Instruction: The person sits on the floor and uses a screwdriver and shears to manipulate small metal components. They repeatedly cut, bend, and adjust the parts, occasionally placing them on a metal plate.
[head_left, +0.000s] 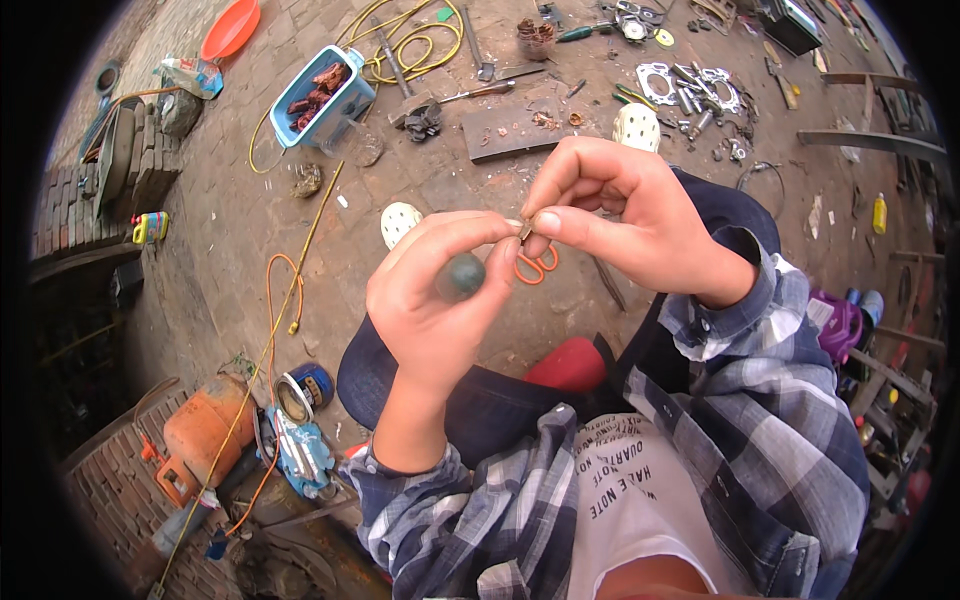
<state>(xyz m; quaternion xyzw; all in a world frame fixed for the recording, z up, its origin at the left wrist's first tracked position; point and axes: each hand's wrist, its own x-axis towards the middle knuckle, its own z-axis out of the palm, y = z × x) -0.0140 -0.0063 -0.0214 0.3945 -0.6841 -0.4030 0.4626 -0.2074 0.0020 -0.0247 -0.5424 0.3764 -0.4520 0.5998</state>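
Observation:
My left hand [425, 300] is closed, with the round end of a dark green handle [462, 275] showing between thumb and palm; what the handle belongs to is hidden. The fingertips of that hand meet those of my right hand [630, 215] at a small brownish metal piece [526, 231]. My right thumb and forefinger pinch this piece; its exact kind is too small to tell. Just below the fingertips in the picture show the orange finger loops of a pair of scissors [537, 266], its blades hidden from view.
Beyond my hands lies a flat metal block [510, 132] with copper scraps on it. A light blue bin [325, 100] of reddish-brown scrap stands left of a hammer [400, 75]. Metal engine parts [700, 95] lie at far right. An orange gas cylinder [205, 430] and hoses are at left.

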